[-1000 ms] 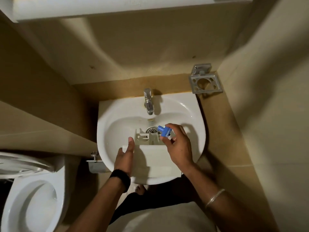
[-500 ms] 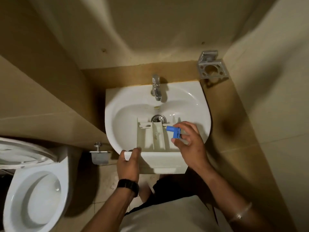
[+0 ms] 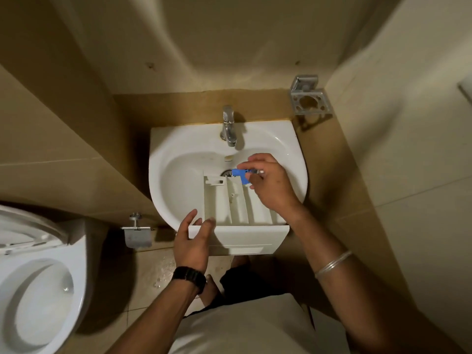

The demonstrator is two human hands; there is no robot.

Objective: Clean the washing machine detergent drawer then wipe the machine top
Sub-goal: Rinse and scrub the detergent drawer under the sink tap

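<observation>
Between the earlier picture and this one the left hand (image 3: 195, 241) has let go of the drawer's front left corner; it now hangs just beside that corner with fingers spread and relaxed, gripping nothing, though whether a fingertip brushes the panel edge I cannot tell. The right hand (image 3: 268, 183) has carried the blue insert (image 3: 241, 175) further away, up to the drawer's far end above the drain (image 3: 226, 172).

The detergent drawer (image 3: 242, 208) lies across the white sink (image 3: 178, 154), its long axis running near to far: the front panel overhangs the sink's near rim toward the person, the compartments reach into the basin toward the tap (image 3: 228, 129). The right hand pinches the blue insert between thumb and fingertips, at the far right corner of the drawer, just short of the tap's spout.

The relation that matters, as I judge it, is that the insert and the far end of the drawer sit nearly under the spout, on the right hand's side, while the tap lies beyond the right hand and well apart from the left. With the left hand off, the overhanging drawer may tip or slide.
</observation>
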